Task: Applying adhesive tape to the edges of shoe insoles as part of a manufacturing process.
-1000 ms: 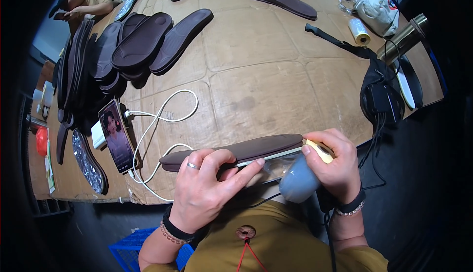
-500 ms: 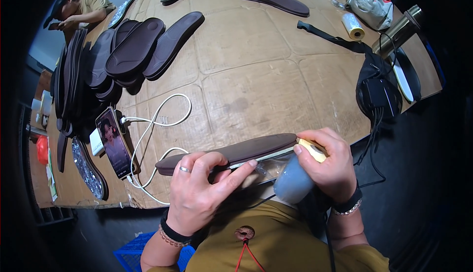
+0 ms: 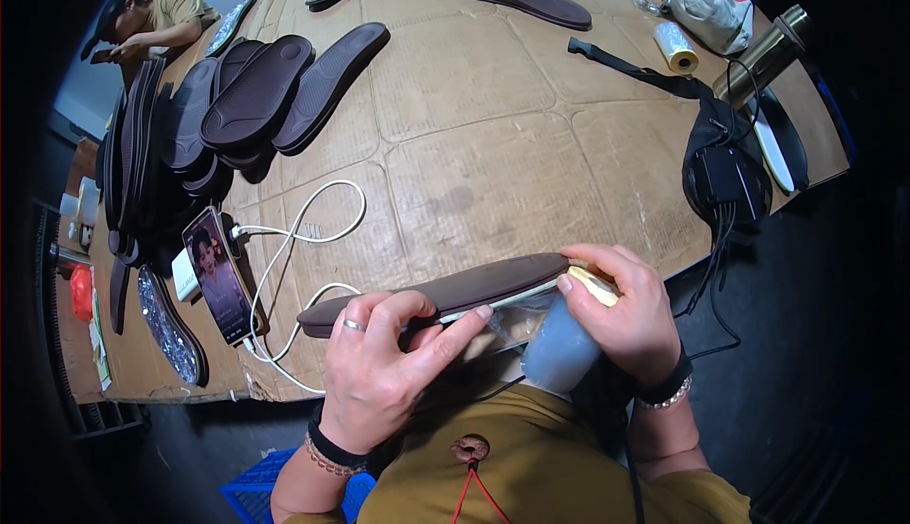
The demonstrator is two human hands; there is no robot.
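Note:
A dark brown shoe sole [image 3: 483,280] is tilted on its edge at the table's near side. My left hand [image 3: 384,367] grips its left part, thumb pressed on a pale strip [image 3: 464,314] along the sole's lower edge. In my right hand [image 3: 626,311] is a roll of clear plastic film with a pale yellow end [image 3: 559,344], held against the sole's right tip. My right fingertips touch that tip. Loose clear film [image 3: 515,324] hangs between the roll and the left thumb. The sole's underside is hidden.
Brown soles [image 3: 256,92] are piled at the left. A lit phone [image 3: 220,273] with a white cable [image 3: 355,216] lies nearer. At the right are a black strap bag [image 3: 725,178], a steel flask [image 3: 763,57] and another film roll [image 3: 676,48]. Another person [image 3: 156,21] sits far left.
The roll and my right hand have shifted very slightly left. My left hand keeps its grip on the sole.

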